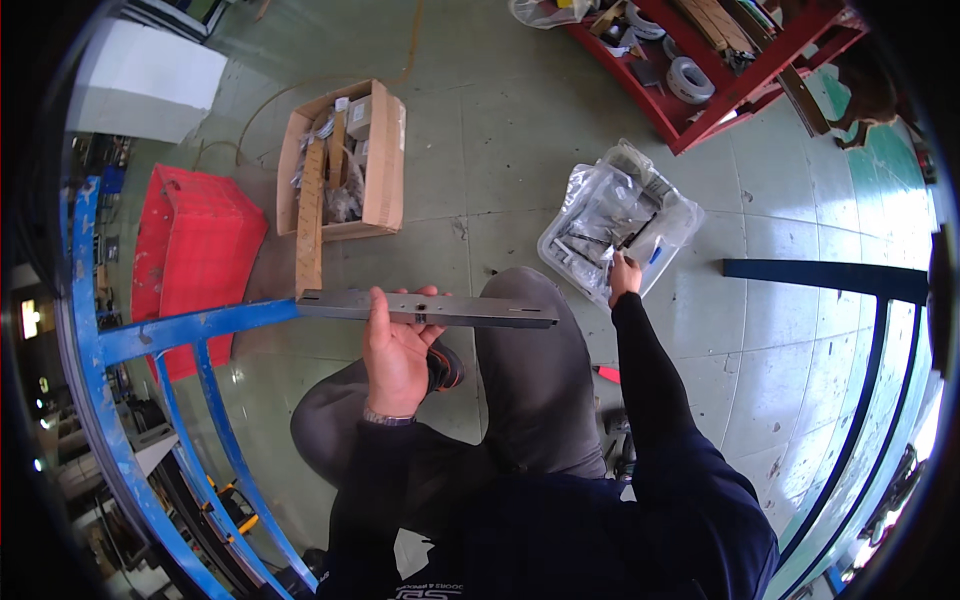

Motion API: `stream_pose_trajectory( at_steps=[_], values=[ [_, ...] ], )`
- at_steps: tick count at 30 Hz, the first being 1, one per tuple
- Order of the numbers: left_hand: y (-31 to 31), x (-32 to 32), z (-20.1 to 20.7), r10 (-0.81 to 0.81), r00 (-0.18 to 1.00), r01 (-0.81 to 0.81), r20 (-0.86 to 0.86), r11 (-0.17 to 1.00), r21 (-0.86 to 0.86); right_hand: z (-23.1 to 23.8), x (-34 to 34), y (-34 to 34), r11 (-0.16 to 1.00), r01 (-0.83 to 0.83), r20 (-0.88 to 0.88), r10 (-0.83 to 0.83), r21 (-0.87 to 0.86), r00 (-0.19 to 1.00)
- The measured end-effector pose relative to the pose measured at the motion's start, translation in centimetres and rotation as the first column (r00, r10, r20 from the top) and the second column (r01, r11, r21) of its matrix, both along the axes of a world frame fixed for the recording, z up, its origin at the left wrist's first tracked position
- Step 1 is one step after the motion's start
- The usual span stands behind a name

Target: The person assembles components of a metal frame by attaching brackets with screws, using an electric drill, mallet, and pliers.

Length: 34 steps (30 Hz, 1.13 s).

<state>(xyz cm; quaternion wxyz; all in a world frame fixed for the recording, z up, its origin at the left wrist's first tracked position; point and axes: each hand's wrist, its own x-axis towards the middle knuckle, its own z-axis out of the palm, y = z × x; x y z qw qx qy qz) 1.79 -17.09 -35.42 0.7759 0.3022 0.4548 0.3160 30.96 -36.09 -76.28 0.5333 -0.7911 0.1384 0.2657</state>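
My left hand (pixel 395 365) is closed round a long grey metal bar (pixel 440 308) with slots and holes along it. It lies level across in front of me, its left end by the blue metal frame (pixel 200 328) and a wooden strip (pixel 311 225). On the right, my right hand (pixel 625 277) reaches into a clear plastic tub (pixel 552 243). Its fingers are pinched together by a small dark piece; what they hold is too small to make out. Clear plastic bags (pixel 620 200) and small parts fill the tub.
A cardboard box (pixel 385 170) of mixed parts stands on the floor beside a red crate (pixel 200 240). A red trolley (pixel 690 130) with rolls of tape is at the far right. A dark blue metal frame (pixel 825 275) rises on my right. My knees are below the bar.
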Motion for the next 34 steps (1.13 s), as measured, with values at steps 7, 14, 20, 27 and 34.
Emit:
stream_pose_trajectory(
  at_steps=[7,14,20,27,34],
  values=[
    [0.5,0.3,1.6,-0.038,0.999,0.035,0.025,0.994,0.099,20.1,-11.0,-1.7,0.863,-0.276,-0.491,0.474,0.423,0.731],
    [-1.5,0.9,2.8,-0.166,0.982,0.184,-0.091,0.947,0.265,38.7,-10.0,0.8,0.727,-0.686,0.702,0.495,-0.012,0.512],
    [-3.4,2.0,9.6,-0.393,0.915,0.333,0.094,0.865,0.375,49.9,-11.3,4.4,0.371,-0.894,0.744,0.665,-0.252,0.067],
    [2.5,-5.6,22.9,-0.257,0.866,0.444,-0.429,-0.003,0.896,58.5,-11.2,3.2,0.536,-0.76,0.877,0.471,-0.367,-0.091],
    [15.2,-3.5,38.8,0.038,0.943,0.313,-0.33,-0.434,0.845,67.9,-9.9,5.9,0.639,-0.485,0.787,0.583,-0.597,-0.2]
  ],
)
